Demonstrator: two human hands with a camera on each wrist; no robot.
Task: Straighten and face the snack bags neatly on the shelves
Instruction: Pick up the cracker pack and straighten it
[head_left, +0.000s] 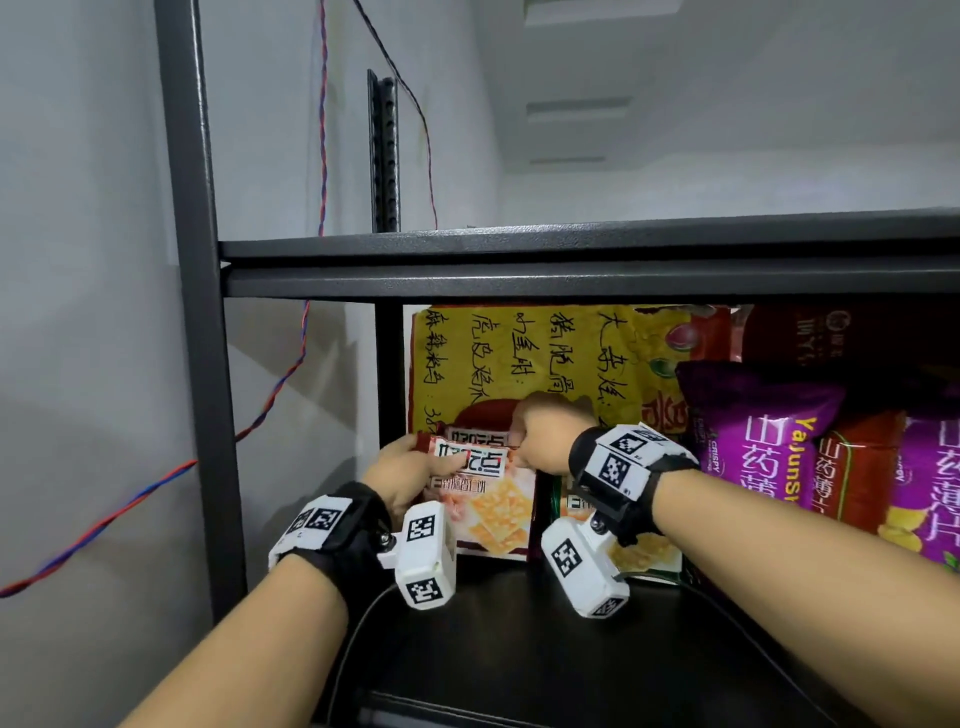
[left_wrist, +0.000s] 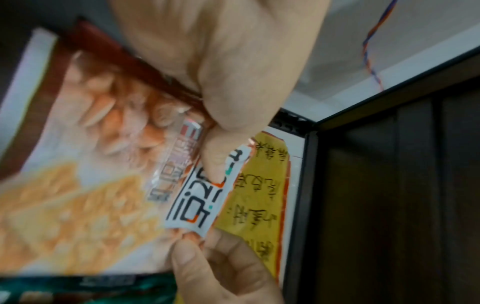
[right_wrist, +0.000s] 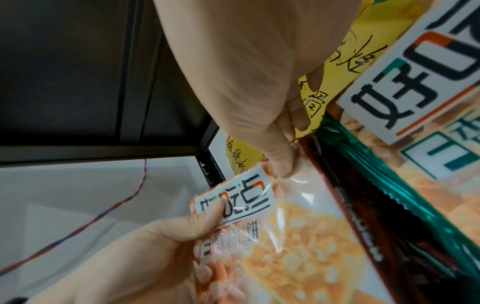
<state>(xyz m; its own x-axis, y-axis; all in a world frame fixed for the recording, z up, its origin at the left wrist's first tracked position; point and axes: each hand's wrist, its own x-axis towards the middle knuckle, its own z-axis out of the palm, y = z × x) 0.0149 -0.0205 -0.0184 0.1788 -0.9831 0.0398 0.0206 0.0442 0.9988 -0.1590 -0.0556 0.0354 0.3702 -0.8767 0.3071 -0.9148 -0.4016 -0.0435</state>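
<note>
Nearest, both forearms reach in over the dark shelf (head_left: 519, 649), each wrist strapped with a marker-covered camera block. The left hand (head_left: 400, 475) pinches the upper left corner of the cracker bag (head_left: 488, 499), thumb pressed on its white label; the right hand (head_left: 545, 436) pinches the upper right corner, fingers curled behind the film. The bag stands at the shelf's left end. At 3 o'clock, touching it, stands a green-edged bag (head_left: 644, 551); farther toward 2 o'clock are purple bags (head_left: 753, 436). Behind, at 12 o'clock, a yellow handwritten bag (head_left: 519, 358) leans upright.
</note>
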